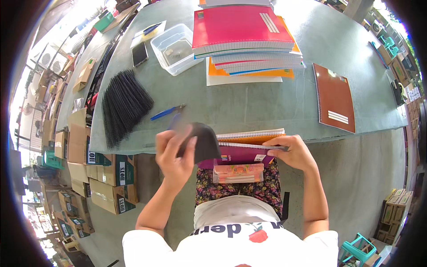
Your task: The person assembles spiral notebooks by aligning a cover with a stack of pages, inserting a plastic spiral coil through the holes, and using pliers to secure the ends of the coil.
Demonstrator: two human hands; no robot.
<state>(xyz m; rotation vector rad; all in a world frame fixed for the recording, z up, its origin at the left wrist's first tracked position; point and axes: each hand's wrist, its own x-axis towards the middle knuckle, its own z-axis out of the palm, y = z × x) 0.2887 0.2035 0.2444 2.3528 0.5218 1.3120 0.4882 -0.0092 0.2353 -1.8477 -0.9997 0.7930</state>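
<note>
My left hand (175,153), partly blurred, has its fingers closed around a dark curved sheet (207,143) that bends over beside a purple notebook (242,155). The notebook stands upright against the table's near edge, with white pages and an orange cover (278,137) behind it. At its right end my right hand (293,152) pinches the top edge between thumb and fingers. A clear packet with a pink pattern (238,172) sits in front of the notebook, above my lap. Blue-handled pliers (165,112) lie on the table just beyond my left hand.
A bundle of black spiral coils (126,107) lies at the table's left. Farther back are a phone (139,54), a clear plastic box (178,66) and a tall notebook stack (242,29). A brown notebook (334,98) lies right. Cardboard boxes (111,196) stand on the left floor.
</note>
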